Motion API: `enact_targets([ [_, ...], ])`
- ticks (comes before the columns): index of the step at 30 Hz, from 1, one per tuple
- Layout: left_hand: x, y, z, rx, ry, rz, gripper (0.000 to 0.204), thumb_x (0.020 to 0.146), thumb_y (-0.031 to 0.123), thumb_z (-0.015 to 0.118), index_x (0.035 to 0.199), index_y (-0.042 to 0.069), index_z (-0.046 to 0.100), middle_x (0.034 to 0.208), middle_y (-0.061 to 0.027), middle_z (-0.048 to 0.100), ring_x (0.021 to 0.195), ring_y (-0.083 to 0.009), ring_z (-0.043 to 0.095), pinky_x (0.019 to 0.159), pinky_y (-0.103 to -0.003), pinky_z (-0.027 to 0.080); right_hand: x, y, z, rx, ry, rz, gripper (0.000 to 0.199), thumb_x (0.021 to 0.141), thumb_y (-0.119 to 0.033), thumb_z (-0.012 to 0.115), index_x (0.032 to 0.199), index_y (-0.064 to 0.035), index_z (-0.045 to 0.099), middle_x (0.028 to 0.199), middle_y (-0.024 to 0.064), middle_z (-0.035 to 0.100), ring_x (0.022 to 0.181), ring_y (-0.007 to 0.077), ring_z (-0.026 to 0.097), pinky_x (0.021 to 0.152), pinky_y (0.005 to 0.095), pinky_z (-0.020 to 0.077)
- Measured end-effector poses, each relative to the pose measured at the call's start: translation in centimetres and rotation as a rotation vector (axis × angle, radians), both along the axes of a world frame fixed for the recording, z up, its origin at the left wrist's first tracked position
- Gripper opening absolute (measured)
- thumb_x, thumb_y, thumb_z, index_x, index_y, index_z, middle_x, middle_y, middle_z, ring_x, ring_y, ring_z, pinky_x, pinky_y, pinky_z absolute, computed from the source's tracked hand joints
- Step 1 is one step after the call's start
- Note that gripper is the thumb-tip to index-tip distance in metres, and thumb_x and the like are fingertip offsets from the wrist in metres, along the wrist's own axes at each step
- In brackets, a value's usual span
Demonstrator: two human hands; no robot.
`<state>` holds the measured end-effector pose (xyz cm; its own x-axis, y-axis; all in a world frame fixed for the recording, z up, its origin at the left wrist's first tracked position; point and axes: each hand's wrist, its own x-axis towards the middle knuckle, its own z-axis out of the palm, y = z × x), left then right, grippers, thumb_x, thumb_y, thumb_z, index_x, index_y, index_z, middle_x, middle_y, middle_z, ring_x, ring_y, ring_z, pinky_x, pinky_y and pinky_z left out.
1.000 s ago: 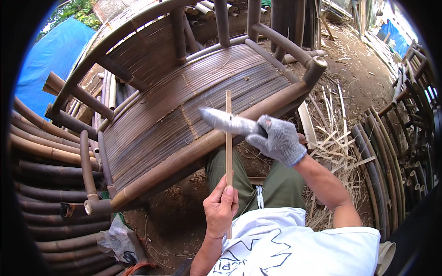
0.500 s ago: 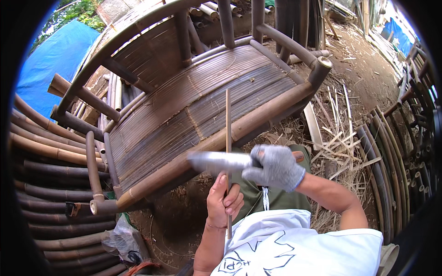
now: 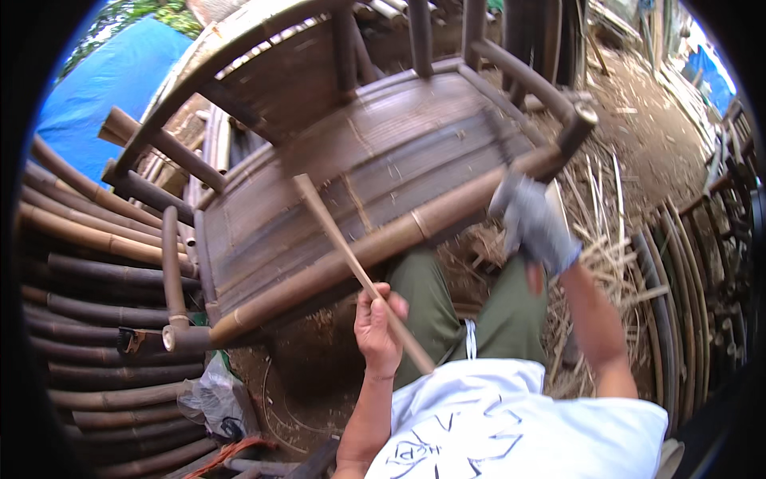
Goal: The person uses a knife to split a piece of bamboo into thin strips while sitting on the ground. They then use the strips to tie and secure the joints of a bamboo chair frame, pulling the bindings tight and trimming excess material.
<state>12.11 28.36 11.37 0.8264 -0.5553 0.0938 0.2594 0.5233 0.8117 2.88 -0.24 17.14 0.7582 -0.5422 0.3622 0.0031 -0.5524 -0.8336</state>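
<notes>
Low centre we've got our bare left hand [image 3: 378, 331] clenched round a thin bamboo stick [image 3: 359, 271] slanting up-left over the bamboo chair [image 3: 383, 160], gloved right hand [image 3: 533, 223] blurry at centre right, can't tell its grip, dirt ground [image 3: 630, 104] and blue tarp [image 3: 104, 88] beyond.

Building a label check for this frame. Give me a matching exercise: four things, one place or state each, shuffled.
Things:
1. bamboo strip
2. left hand
3. right hand
4. blue tarp

States:
A. gloved in grey, raised by the chair's front corner
B. upper left, behind stacked poles
C. bare, gripping the strip
D. slanting up over the seat's front rail

Pairs: 1-D, 2-C, 3-A, 4-B
</notes>
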Motion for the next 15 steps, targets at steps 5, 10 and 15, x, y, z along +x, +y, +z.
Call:
enact_targets([
  [5,3.5,-5.1,1.1,0.066,-0.412,0.021,0.023,0.093,-0.004,0.065,0.115,0.004,0.068,0.129,-0.0103,0.057,0.118,-0.0204,0.058,0.104,-0.033,0.047,0.2,10.0,2.0,1.076,0.279,0.182,0.031,0.097,-0.037,0.068,0.089,-0.0088,0.057,0.062,-0.0044,0.047,0.048,0.0072,0.049,0.044,0.0304,0.0474],
  [10,1.3,-5.3,1.5,0.255,-0.981,-0.003,0.038,0.094,-0.007,0.061,0.129,0.006,0.067,0.134,-0.0123,0.059,0.133,-0.029,0.053,0.11,-0.039,0.044,3.9,7.9,0.1,0.956,-0.027,0.051,0.016,0.094,-0.023,0.067,0.089,-0.0082,0.066,0.064,-0.0034,0.053,0.048,0.0054,0.047,0.045,0.0225,0.0411],
  [15,-1.7,-2.3,2.9,0.186,0.091,-0.442,0.042,0.108,0.017,0.045,0.148,0.002,0.044,0.096,-0.0123,0.069,0.077,-0.0154,0.067,0.071,-0.03,0.057,4.0,5.4,2.1,0.773,-0.076,-0.089,0.026,0.095,-0.024,0.067,0.078,-0.0041,0.066,0.064,0.0025,0.063,0.05,0.0076,0.058,0.046,0.0239,0.0468],
])
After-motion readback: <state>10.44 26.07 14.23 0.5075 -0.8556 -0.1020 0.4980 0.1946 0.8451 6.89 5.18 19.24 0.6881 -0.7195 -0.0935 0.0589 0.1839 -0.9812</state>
